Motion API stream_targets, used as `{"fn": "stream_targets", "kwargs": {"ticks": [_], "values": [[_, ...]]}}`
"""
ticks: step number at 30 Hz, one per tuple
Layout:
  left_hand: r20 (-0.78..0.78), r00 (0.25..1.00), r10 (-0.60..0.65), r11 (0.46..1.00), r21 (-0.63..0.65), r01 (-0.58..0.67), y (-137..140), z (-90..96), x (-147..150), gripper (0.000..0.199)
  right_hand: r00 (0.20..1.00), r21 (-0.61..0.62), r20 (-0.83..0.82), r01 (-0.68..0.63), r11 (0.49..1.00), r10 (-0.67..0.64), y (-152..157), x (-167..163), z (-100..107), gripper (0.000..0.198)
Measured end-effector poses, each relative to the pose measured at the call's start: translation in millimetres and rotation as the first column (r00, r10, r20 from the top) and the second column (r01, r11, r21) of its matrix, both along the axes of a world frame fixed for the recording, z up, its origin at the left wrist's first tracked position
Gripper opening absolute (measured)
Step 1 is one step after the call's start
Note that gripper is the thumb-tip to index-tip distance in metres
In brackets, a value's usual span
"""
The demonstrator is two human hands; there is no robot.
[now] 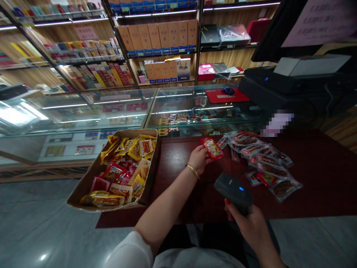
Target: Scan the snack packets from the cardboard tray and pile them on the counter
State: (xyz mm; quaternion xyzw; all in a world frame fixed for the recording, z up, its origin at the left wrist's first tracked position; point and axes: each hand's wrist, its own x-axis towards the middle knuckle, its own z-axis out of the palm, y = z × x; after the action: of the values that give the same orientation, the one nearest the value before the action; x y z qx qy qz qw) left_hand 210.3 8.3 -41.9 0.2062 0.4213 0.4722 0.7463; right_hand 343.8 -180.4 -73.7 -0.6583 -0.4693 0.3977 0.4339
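Observation:
Between the fingers of my left hand (198, 159) is a red and yellow snack packet (212, 148), raised over the dark wooden counter. My right hand (250, 222) is wrapped round the handle of a black barcode scanner (233, 190) with a blue light on top. To the right of the packet lies a loose pile of clear and dark snack packets (264, 158), with a red and yellow one (267, 178) among them. On the left, a cardboard box (154, 163) holds several yellow, red and pink snack packets (115, 173).
Behind the wooden counter (173, 156) runs a glass display case (119, 97). A red mat (223, 97) with a computer mouse (228, 91) lies on the glass. Black equipment (290, 93) and a screen (267, 33) stand at right. Shelves of boxes (158, 37) line the wall.

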Motion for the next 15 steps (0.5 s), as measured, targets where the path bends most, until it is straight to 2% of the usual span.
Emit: {"fn": "stream_targets", "kwargs": {"ticks": [3,5,8,11,15], "values": [[0.059,0.985,-0.162,0.987,-0.011,0.163,31.5,20.5,54.4,0.010,0.997,-0.009,0.007,0.078,0.997,-0.078,-5.5,9.6,-4.0,0.050],[0.079,0.958,-0.276,0.960,-0.033,0.280,43.1,31.6,80.3,0.010,0.994,-0.016,0.023,0.111,0.994,-0.111,-7.6,15.8,-6.0,0.052],[0.061,0.946,-0.319,0.946,-0.042,0.322,38.2,35.1,87.7,0.009,0.992,-0.021,0.033,0.123,0.992,-0.122,-7.9,23.2,-7.9,0.051],[-0.006,0.971,-0.237,0.971,0.031,0.237,5.6,26.6,51.1,0.023,0.997,-0.056,0.044,0.069,0.996,-0.067,-5.9,26.3,-10.7,0.050],[-0.185,0.982,-0.039,0.969,0.232,0.082,-62.2,22.1,-44.4,0.026,0.998,-0.138,0.060,0.008,0.990,0.001,1.6,22.6,-19.1,0.047]]}}
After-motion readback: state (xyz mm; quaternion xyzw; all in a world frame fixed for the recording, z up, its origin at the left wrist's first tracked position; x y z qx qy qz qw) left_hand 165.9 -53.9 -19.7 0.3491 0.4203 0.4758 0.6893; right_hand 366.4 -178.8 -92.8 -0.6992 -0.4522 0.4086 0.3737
